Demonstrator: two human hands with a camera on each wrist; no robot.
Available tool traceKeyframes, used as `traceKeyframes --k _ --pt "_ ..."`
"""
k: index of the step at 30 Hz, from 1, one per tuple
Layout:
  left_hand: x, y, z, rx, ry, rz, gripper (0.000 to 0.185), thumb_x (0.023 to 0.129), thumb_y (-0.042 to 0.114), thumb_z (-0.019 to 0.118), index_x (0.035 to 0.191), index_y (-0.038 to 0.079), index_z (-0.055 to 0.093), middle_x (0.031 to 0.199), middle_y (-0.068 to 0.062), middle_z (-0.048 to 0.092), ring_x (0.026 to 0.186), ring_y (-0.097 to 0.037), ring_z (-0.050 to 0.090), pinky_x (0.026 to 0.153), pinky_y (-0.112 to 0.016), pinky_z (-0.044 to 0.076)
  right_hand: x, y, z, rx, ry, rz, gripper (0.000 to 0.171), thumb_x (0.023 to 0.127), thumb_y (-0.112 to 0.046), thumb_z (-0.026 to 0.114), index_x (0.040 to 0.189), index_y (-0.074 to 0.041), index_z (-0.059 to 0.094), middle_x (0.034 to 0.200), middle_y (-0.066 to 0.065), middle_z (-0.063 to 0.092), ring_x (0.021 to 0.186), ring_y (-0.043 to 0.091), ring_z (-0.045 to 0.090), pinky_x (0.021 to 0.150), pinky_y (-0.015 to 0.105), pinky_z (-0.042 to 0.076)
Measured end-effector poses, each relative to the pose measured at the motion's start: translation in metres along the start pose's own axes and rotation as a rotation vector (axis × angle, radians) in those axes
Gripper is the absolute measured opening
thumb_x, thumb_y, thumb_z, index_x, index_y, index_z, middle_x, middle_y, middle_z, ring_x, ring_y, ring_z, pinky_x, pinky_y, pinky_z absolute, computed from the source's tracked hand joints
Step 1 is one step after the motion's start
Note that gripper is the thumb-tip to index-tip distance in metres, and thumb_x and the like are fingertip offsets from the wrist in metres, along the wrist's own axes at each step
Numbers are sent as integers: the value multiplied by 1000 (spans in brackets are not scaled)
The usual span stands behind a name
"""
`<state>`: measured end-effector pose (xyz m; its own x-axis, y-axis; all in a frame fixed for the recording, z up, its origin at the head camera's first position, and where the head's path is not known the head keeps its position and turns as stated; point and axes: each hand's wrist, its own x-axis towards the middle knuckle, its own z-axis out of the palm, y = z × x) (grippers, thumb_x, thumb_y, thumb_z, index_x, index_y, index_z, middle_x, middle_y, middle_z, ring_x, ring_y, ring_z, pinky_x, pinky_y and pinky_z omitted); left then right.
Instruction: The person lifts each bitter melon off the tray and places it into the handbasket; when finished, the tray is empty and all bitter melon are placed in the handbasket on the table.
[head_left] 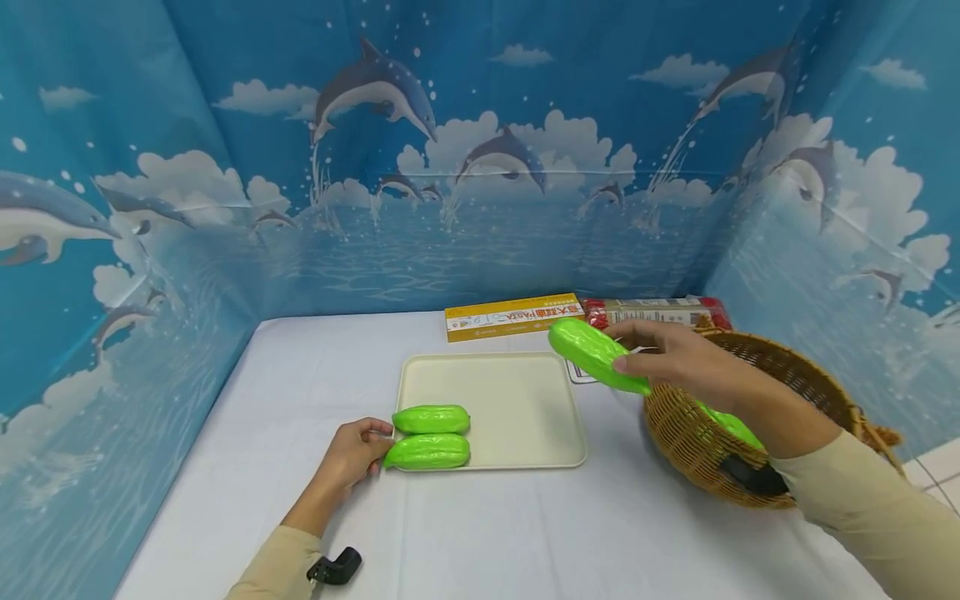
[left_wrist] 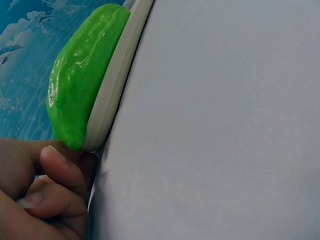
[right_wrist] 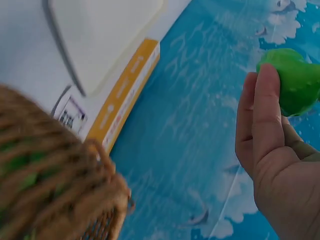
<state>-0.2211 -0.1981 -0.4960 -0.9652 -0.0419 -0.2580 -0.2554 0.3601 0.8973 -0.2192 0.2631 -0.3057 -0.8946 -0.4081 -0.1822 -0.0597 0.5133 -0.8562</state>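
Note:
My right hand (head_left: 667, 358) grips a bright green bitter melon (head_left: 592, 354) in the air, between the tray and the wicker basket (head_left: 690, 433). The right wrist view shows the fingers and thumb around this bitter melon (right_wrist: 292, 82). More green shows inside the basket, partly hidden by my right arm. Two bitter melons (head_left: 431, 419) lie side by side at the left end of the cream tray (head_left: 517, 408). At that tray's left edge, my left hand (head_left: 348, 454) holds the rim with curled fingers, close to the tip of the nearer bitter melon (left_wrist: 85, 75).
Behind the tray lies a yellow pasta box (head_left: 513, 317), beside a red-and-clear package (head_left: 652, 312). A printed label (right_wrist: 72, 115) lies by the tray's right corner. White cloth (head_left: 480, 533) covers the table, and a blue dolphin curtain (head_left: 480, 225) encloses its back and sides.

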Motion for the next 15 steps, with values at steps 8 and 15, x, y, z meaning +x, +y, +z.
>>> traceKeyframes --k 8,15 --pt "1 2 0 -9 8 12 20 94 6 68 114 3 67 86 -8 62 55 -13 50 46 -24 40 -36 20 -35 -108 66 15 59 106 -33 54 157 -14 32 141 16 48 114 26 54 79 44 52" --pt "-1 1 1 -11 4 12 20 94 6 68 114 2 67 87 -8 63 55 -13 50 47 -24 40 -59 45 -68 -166 59 24 59 107 -25 50 158 -7 26 139 18 45 105 11 57 74 39 54"
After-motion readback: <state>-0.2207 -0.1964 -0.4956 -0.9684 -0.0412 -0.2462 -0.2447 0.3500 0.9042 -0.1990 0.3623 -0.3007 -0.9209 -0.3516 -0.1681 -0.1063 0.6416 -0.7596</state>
